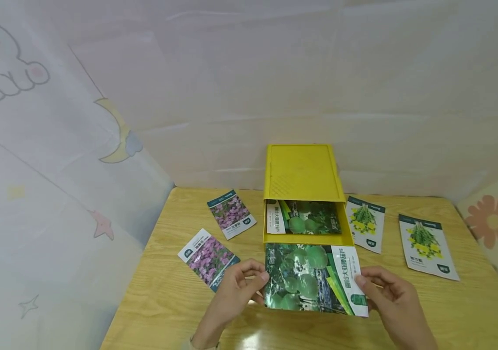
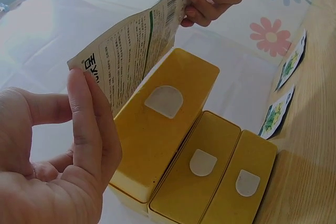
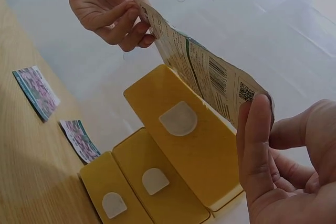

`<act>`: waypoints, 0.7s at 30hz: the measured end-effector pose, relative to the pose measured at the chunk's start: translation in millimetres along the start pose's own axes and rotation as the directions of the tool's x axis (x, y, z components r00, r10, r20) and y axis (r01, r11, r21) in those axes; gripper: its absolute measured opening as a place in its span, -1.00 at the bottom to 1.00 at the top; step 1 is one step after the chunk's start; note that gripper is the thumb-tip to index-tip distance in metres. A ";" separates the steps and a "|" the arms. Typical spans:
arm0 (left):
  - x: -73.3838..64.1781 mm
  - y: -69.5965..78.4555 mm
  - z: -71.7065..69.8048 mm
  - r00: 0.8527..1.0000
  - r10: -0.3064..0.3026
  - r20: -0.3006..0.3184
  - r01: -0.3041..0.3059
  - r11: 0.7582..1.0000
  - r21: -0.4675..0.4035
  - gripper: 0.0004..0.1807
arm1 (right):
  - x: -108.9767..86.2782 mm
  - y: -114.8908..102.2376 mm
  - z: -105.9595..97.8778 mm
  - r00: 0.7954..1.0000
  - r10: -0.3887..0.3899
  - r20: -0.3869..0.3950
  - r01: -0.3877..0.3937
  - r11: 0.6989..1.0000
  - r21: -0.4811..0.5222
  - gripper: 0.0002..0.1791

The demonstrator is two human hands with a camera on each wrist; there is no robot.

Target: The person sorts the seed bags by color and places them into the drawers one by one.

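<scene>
A seed packet with green round gourds printed on it (image 1: 297, 277) is held flat and sideways in front of a yellow drawer unit (image 1: 301, 170). My left hand (image 1: 237, 290) pinches its left edge between thumb and fingers. At the opposite edge, my right hand (image 1: 395, 304) grips the white end of the packet. Both wrist views show the packet's printed back (image 2: 134, 45), with a barcode and a QR code (image 3: 247, 92). The top drawer (image 1: 310, 239) is pulled out, and a similar gourd packet (image 1: 314, 217) lies inside it.
Two pink-flower packets (image 1: 231, 214) (image 1: 209, 257) lie on the wooden table (image 1: 161, 301) left of the unit. On the right lie two yellow-flower packets (image 1: 364, 223) (image 1: 427, 247). Two lower drawers (image 2: 197, 182) with white handles are closed. A pale printed sheet (image 1: 231, 87) hangs behind.
</scene>
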State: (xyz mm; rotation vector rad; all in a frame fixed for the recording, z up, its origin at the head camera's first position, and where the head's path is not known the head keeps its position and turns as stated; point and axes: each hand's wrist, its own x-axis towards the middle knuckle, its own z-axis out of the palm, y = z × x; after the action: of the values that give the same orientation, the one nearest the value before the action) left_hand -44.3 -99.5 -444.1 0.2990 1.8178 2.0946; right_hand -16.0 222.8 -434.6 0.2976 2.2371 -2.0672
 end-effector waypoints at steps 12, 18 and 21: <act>1.8 8.0 -0.1 0.998 0.059 0.038 -0.059 0.998 0.017 -0.72 | 2.9 -8.4 0.0 0.995 -0.093 0.045 0.091 0.995 0.048 -0.70; 1.8 11.0 -0.8 0.992 0.099 0.082 -0.099 0.995 0.004 -0.73 | 5.4 -11.5 -0.2 0.993 -0.109 0.048 0.107 0.993 0.042 -0.70; 1.3 10.7 -1.1 0.989 0.116 0.096 -0.116 0.993 -0.001 -0.74 | 6.2 -11.1 -0.8 0.988 -0.146 0.056 0.143 0.988 0.062 -0.72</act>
State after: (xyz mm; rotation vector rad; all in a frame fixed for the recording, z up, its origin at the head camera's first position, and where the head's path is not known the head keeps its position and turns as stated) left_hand -47.2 -101.3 -433.8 0.5094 1.7884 2.1141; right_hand -24.2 223.4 -424.9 0.0765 2.2282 -2.1830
